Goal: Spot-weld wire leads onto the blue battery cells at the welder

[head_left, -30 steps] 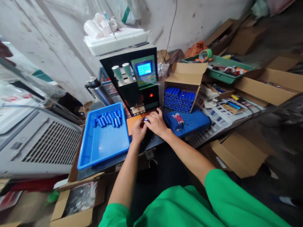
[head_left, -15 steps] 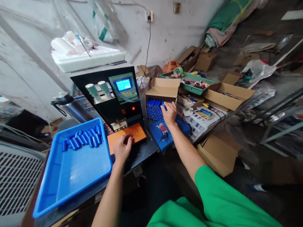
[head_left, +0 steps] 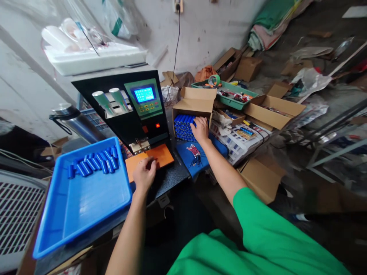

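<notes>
Head view, only one I've got. Right hand (head_left: 200, 130) is stretched out to the cardboard box (head_left: 197, 100) lying on its side, fingers spread over the stacked blue cells (head_left: 183, 126) inside. I can't tell if its grip has closed on a cell or is just resting on the stack; the fingertips are hidden by the hand itself. Left hand (head_left: 144, 174) sits on the near edge of the orange plate (head_left: 156, 158) under the black welder (head_left: 132, 110), fingers curled loosely, nothing visibly held.

Risks as I judge them: the cells are stacked loose in an open-fronted box, so pulling one from the middle could roll its neighbours out onto the blue pad (head_left: 197, 156) and off the desk (head_left: 169, 181) edge. The bundle of red leads (head_left: 195, 152) lies right under the right forearm; a low drag back could snag it. Left fingers are close to the welder's electrode head (head_left: 139, 145), so a pinch is possible if it comes down. The blue tray (head_left: 83, 198) hangs over the desk corner, with finished cells (head_left: 93, 165) bunched at its far end; an elbow knock could tip it.
</notes>
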The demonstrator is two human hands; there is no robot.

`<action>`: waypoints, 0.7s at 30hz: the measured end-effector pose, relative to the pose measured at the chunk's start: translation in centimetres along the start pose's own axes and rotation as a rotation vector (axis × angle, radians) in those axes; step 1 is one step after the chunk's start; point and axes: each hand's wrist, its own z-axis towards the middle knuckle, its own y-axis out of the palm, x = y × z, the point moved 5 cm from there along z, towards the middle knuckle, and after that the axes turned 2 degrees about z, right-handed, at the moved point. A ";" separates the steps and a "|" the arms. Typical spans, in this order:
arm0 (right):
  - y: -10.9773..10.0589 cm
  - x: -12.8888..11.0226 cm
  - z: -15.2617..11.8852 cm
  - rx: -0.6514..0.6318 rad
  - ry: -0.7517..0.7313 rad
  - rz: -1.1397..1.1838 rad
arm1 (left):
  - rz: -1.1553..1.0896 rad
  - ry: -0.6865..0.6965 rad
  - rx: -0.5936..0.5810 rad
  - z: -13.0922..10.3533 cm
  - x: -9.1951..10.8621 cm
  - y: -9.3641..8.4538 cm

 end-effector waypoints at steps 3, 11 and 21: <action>-1.3 -1.2 -1.9 0.020 -0.066 0.086 | -0.041 -0.007 -0.010 0.0 0.0 0.1; 1.2 0.4 -7.2 -0.521 0.180 0.001 | -0.041 -0.010 -0.001 0.0 -0.2 0.3; 3.0 -2.6 -7.9 -0.717 0.165 -0.220 | -0.014 0.013 0.002 -0.1 -0.1 0.3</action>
